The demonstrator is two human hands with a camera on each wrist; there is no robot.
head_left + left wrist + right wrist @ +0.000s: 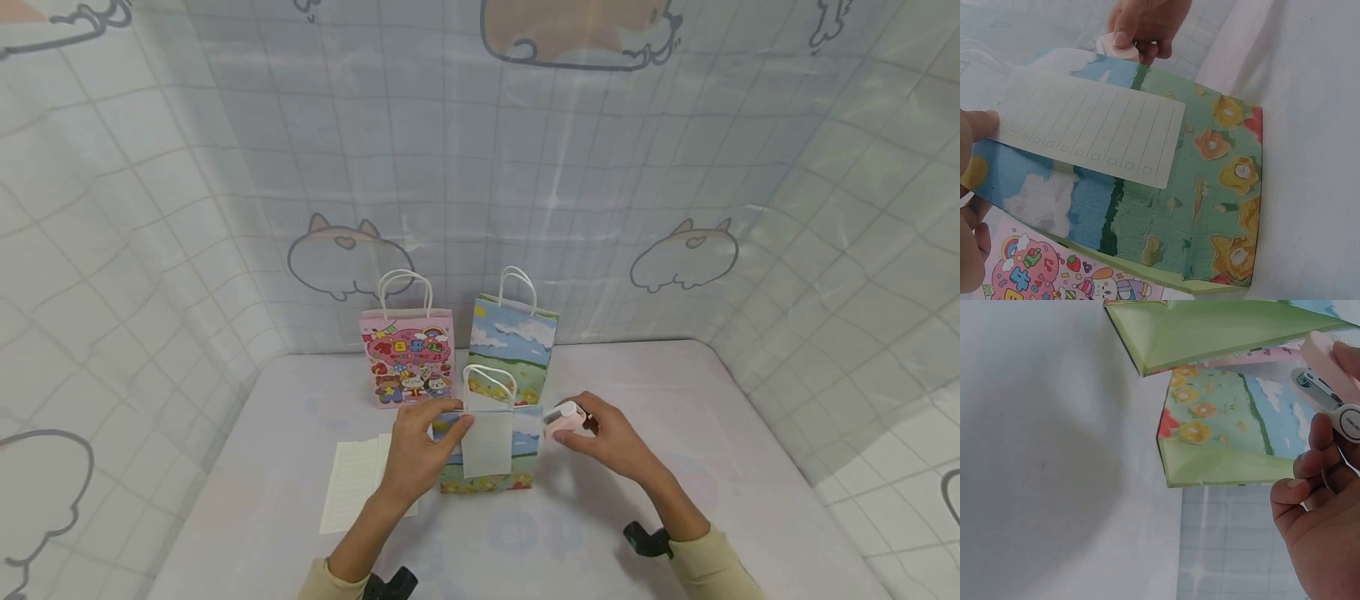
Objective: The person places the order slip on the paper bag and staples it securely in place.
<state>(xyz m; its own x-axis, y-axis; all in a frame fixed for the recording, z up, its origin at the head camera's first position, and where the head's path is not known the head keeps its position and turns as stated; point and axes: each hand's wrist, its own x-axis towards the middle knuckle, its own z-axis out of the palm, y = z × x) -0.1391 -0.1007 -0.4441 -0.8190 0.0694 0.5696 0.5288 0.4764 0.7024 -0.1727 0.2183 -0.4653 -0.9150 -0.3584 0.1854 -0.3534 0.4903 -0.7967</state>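
Note:
A gift bag [450,477] printed with sky and flowers stands at the front, its white handles up. Against its face lies a lined note sheet [487,446] with a column of small checkboxes, plain in the left wrist view. My left hand [422,446] pinches the sheet and the bag's top edge, thumb on the paper, fingers behind. To the right of the bag, my right hand [611,437] holds a small pink and white stapler [1329,378] by the bag's top right corner. The stapler's jaws stand apart, with no paper seen between them.
Behind stand a pink cartoon gift bag [408,358] and a second sky-and-flower bag [513,342]. More lined sheets [348,483] lie on the table left of the front bag, partly under my left forearm. A patterned cloth wall [487,192] rises behind the table.

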